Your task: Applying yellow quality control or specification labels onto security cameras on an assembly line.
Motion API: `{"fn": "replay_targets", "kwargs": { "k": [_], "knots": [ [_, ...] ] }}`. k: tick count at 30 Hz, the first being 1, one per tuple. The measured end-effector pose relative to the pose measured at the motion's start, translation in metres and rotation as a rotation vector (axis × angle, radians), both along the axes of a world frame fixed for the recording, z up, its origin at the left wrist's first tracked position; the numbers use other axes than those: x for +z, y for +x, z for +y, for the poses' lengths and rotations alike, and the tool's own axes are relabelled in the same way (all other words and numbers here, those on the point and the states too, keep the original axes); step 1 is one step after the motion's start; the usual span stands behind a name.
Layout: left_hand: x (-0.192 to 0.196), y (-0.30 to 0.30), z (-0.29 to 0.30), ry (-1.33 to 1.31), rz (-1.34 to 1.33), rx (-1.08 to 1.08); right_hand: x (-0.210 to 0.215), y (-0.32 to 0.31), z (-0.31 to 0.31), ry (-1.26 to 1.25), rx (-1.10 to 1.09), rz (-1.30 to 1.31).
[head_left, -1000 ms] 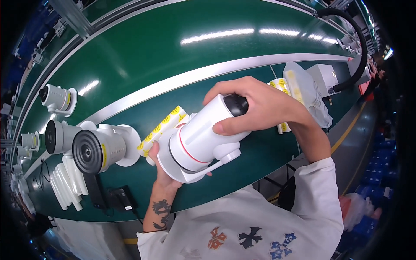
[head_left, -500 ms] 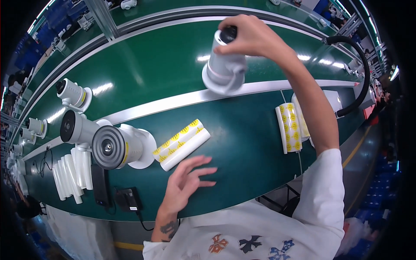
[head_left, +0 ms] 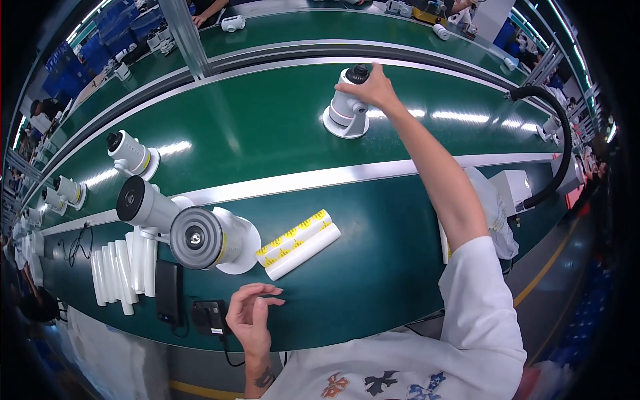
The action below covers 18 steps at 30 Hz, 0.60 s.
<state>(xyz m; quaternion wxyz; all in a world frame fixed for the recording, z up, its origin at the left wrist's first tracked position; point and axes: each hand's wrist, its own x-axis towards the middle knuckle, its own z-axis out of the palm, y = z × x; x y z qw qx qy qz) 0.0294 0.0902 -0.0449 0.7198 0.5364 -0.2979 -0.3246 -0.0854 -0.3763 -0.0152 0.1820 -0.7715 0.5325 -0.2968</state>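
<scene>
White swivel-mount unit (head_left: 341, 109) appears seated on the green belt (head_left: 253, 127), right hand (head_left: 375, 87) pinching around its black cap (head_left: 357, 75), left hand (head_left: 251, 321) loosely spread and empty; we advise steady grip, round base (head_left: 343, 131) flat.

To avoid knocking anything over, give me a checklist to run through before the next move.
1. Right hand gripping the white device near its top: ok.
2. Device standing on its round base: ok, base down on the green surface.
3. Left hand empty: ok.
4. Left hand clear of the black box: cannot tell, very close in this view.
5. Paired rolls clear of both hands: ok.
6. Roll by the right forearm fully visible: not ok, mostly hidden.
</scene>
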Motion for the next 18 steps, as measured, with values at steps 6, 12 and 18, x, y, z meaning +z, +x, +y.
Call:
{"fn": "replay_targets", "kwargs": {
  "k": [6, 12, 18],
  "knots": [
    [-0.004, -0.003, -0.012, 0.006, -0.017, -0.059, -0.004, 0.012, 0.016, 0.047, -0.041, -0.049],
    [0.0, 0.0, -0.01, -0.03, -0.075, -0.028, -0.005, 0.026, 0.016, 0.019, -0.022, 0.016],
    [-0.002, 0.002, -0.003, -0.019, -0.076, 0.02, -0.004, 0.038, 0.02, -0.079, 0.031, 0.08]
  ]
}}
